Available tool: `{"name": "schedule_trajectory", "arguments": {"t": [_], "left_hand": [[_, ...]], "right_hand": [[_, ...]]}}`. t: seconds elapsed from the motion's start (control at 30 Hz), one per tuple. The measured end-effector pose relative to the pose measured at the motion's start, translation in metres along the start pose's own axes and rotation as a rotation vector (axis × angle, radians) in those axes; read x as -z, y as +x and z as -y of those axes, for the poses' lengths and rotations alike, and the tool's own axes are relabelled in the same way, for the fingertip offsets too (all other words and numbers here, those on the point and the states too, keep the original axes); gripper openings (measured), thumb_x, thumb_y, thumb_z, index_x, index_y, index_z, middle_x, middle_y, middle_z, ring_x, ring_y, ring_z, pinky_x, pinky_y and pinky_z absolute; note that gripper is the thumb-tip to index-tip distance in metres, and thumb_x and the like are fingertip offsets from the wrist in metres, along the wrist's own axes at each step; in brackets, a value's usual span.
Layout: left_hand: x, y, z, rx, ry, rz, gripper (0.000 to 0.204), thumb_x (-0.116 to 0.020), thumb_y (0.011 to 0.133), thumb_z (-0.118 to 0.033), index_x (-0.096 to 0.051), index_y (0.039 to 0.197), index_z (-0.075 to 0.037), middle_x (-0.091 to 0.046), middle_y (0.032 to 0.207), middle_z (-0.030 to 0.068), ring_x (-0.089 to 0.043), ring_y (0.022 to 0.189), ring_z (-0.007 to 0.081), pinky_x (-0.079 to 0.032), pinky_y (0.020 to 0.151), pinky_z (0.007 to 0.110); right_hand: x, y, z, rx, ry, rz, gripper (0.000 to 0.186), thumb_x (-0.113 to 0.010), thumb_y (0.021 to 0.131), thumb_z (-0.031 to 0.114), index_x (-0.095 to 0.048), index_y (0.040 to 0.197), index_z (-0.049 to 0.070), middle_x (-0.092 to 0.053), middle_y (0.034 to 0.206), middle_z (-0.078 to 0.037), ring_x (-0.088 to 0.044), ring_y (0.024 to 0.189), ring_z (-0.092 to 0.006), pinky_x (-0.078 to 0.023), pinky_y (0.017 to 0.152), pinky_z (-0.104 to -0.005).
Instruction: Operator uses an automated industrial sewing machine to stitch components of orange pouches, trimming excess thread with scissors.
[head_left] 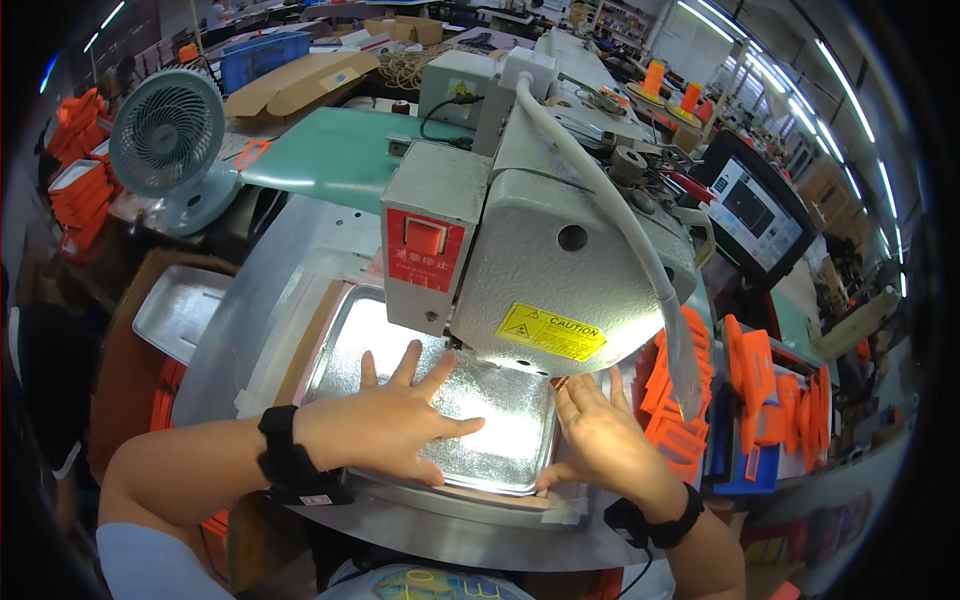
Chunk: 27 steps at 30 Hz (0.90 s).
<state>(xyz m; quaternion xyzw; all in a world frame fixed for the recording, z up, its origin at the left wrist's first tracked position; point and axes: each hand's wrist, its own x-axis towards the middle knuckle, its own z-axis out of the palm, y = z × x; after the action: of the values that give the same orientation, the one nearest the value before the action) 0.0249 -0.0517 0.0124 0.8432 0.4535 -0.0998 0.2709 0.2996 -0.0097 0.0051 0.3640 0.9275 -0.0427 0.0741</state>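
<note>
A shiny silver rectangular tray-like panel (500, 420) lies under the head of a large grey sewing machine (560, 260), lit brightly from above. My left hand (395, 425) rests palm down on the panel with its fingers spread wide. At the panel's right edge is my right hand (610, 440), thumb near the front corner and fingertips up by the machine head. Its fingers and thumb are apart, and I see nothing clearly held. The machine head hides the panel's far edge. A tan border strip (318, 340) runs along the panel's left side.
Orange pieces (680, 395) are heaped right of the machine, with more in a blue bin (750, 470). At left, another silver tray (182, 312) lies on a box. A grey fan (168, 135) stands beyond it. The control screen (750, 205) is at far right; a thick cable (610, 190) hangs down.
</note>
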Motion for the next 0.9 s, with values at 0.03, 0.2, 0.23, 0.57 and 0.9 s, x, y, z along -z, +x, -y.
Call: {"name": "schedule_trajectory", "arguments": {"t": [0.03,0.2,0.23,0.57,0.9], "left_hand": [[0.001,-0.002,0.001,0.005,-0.001,-0.001,0.073,-0.071,0.081,-0.053,-0.045,0.146,-0.034,-0.010,0.155,0.0371,-0.001,0.140,0.0641,-0.014,0.103,0.080],[0.000,-0.008,0.013,0.021,0.001,0.005,0.074,-0.072,0.079,-0.055,-0.045,0.146,-0.037,-0.010,0.156,0.0362,-0.002,0.141,0.0635,-0.014,0.104,0.079],[0.001,-0.010,0.015,0.025,-0.004,0.005,0.074,-0.072,0.079,-0.055,-0.045,0.146,-0.038,-0.010,0.156,0.0361,-0.002,0.141,0.0633,-0.014,0.105,0.079],[0.009,-0.010,0.032,0.013,-0.027,-0.010,0.074,-0.076,0.075,-0.050,-0.050,0.143,-0.034,-0.014,0.156,0.0347,-0.006,0.141,0.0634,-0.019,0.099,0.082],[0.019,0.009,0.052,-0.022,-0.095,-0.015,0.074,-0.075,0.077,-0.047,-0.049,0.144,-0.028,-0.053,0.134,0.0221,-0.050,0.125,0.0409,-0.043,0.099,0.052]], "right_hand": [[0.000,0.001,0.002,0.007,-0.002,-0.007,0.127,-0.084,0.048,0.062,-0.039,0.137,-0.016,-0.052,0.127,-0.027,-0.046,0.129,-0.0372,-0.022,0.115,-0.0629],[-0.001,0.010,0.008,0.008,-0.015,0.017,0.126,-0.080,0.052,0.067,-0.040,0.137,-0.016,-0.054,0.125,-0.027,-0.047,0.129,-0.0382,-0.024,0.114,-0.0602],[0.001,0.013,0.012,0.003,-0.023,0.026,0.126,-0.079,0.052,0.068,-0.039,0.137,-0.016,-0.055,0.126,-0.027,-0.047,0.129,-0.0387,-0.025,0.114,-0.0599],[0.004,0.028,0.010,0.010,0.058,0.071,0.120,-0.075,0.059,0.072,-0.041,0.136,-0.014,-0.058,0.121,-0.032,-0.056,0.118,-0.0418,-0.038,0.104,-0.0540],[0.003,0.043,-0.012,0.032,0.213,-0.012,0.087,-0.079,0.062,0.062,-0.060,0.119,-0.001,-0.066,0.100,-0.021,-0.062,0.102,-0.0364,-0.049,0.087,-0.0429]]}}
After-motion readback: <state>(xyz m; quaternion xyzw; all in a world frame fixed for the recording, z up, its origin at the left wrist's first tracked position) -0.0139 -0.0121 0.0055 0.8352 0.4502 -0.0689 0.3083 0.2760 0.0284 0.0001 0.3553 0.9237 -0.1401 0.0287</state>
